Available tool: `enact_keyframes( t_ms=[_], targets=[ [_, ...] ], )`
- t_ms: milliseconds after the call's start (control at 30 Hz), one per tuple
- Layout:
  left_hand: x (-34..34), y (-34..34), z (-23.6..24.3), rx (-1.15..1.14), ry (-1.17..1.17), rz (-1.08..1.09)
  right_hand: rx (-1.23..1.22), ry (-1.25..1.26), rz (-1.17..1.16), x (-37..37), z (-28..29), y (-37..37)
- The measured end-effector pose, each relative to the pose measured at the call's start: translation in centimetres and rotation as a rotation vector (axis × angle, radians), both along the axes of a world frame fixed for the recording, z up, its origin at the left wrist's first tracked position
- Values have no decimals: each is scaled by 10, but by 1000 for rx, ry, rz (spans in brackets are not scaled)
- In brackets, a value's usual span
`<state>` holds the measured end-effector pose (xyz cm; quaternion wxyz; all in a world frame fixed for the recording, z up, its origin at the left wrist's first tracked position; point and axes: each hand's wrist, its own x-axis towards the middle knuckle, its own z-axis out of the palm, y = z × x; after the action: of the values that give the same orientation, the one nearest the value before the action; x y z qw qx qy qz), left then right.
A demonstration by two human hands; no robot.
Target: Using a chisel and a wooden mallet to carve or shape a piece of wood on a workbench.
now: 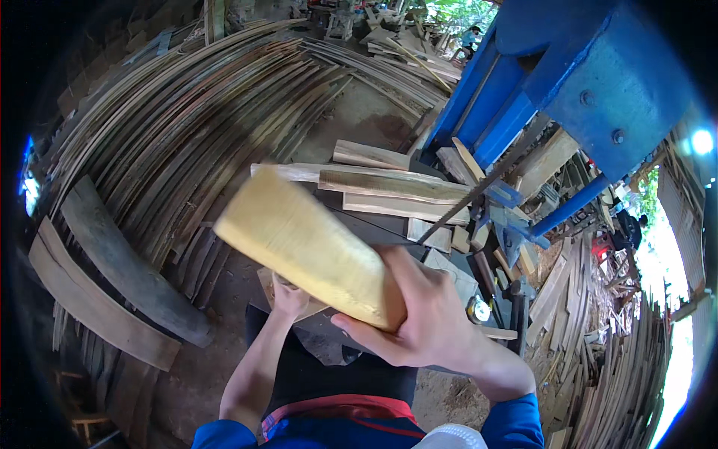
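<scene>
My right hand [430, 310] grips one end of a thick, pale yellow wooden block [310, 251], thumb below and fingers over the top. The block is tilted up to the left, and its far end is smeared by motion. Under it, my left hand [290, 298] is closed at a second, browner piece of wood [313, 308], mostly covered by the block. Several boards [396, 185] lie across the dark saw table just beyond the block. A thin saw blade [479, 191] runs down to that table from a big blue bandsaw [598, 97].
Long wooden planks [217, 112] lie in rows at the left, with curved boards [134, 262] nearer me. Offcuts [479, 236], a round gauge-like object [479, 309] and a metal clamp part [520, 292] are right of my hand. More timber [613, 382] is stacked at the right. A person [470, 41] is far behind.
</scene>
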<state>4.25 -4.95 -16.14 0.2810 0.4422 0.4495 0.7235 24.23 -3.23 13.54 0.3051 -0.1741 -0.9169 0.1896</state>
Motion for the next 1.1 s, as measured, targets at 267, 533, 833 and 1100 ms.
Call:
enact_keyframes(
  t_ms=[267,533,833,1100],
  targets=[
    [7,-9,46,146,194,160,63,-158,-41,0,-2,6],
    [28,-7,65,100,7,183,58,-265,-50,1,-9,8],
    [4,-12,87,-172,-185,36,-676,319,-275,9,-121,5],
    [-20,-63,64,150,-242,-137,-710,316,-349,25,-224,33]
  ],
)
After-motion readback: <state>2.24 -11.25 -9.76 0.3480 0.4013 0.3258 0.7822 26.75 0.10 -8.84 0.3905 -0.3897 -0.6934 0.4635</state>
